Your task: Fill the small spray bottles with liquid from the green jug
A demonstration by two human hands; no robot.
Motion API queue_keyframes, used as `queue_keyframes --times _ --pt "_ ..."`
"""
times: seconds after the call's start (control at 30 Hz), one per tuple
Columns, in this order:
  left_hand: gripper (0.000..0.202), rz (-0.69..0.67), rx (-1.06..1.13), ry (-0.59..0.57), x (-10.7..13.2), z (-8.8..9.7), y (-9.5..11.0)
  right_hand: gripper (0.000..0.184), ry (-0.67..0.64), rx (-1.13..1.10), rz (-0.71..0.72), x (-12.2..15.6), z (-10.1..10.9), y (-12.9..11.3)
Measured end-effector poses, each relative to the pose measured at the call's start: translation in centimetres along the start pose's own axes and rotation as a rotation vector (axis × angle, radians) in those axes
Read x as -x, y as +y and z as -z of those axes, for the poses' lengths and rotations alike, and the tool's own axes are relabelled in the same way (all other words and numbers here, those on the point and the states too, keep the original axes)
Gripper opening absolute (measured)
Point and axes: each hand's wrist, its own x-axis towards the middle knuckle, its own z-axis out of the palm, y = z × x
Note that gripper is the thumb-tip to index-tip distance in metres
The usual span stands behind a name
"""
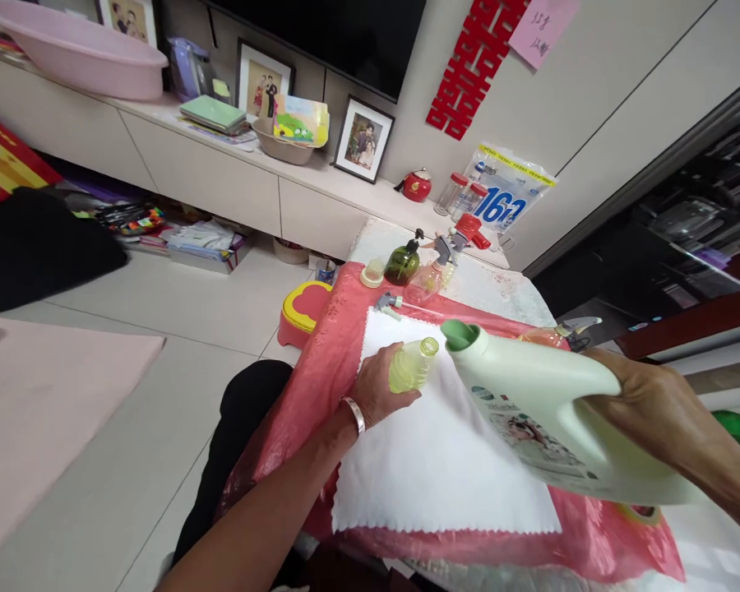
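My left hand [379, 386] is wrapped around the small bottle [407, 370], near the middle of the frame; it is yellow-green, open at the neck and tilted a little to the right. My right hand [647, 399], at the right, is closed on the handle of the jug [536, 370] — a big pale-green one, tipped over with its mouth toward the left. The two mouths are near each other but apart; I cannot make out any liquid between them.

Below them I have a white cloth [425, 469] spread over a red sheet [308, 362], lower centre. Just past the cloth's top edge lies a spray head [387, 302]. Above that, in the upper centre, stand a dark green pump bottle [403, 265] and a clear spray bottle [424, 284] — side by side. A red-and-yellow stool [308, 306] sits left of the sheet.
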Motion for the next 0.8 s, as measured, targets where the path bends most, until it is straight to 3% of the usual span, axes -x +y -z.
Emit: queue_keyframes --times 0.1,0.2,0.37,0.67,0.8 --pt "0.084 0.027 0.008 0.027 0.1 0.1 -0.1 0.039 0.082 -0.171 -0.123 0.0 -0.6 0.3" --pt "0.085 0.041 0.018 0.016 0.1 0.1 -0.5 0.044 0.247 -0.413 -0.230 0.0 -1.2 0.4" --pt "0.089 0.043 0.052 -0.028 0.1 0.1 -1.6 0.025 0.484 -0.671 -0.262 -0.8 -3.6 0.3" --pt "0.109 0.011 0.065 -0.041 0.0 0.2 -2.1 0.028 0.698 -0.951 -0.337 -2.9 -13.7 0.4" --pt "0.114 0.038 0.031 -0.062 0.1 0.2 -2.1 0.031 0.735 -0.992 -0.350 -3.0 -16.7 0.6"
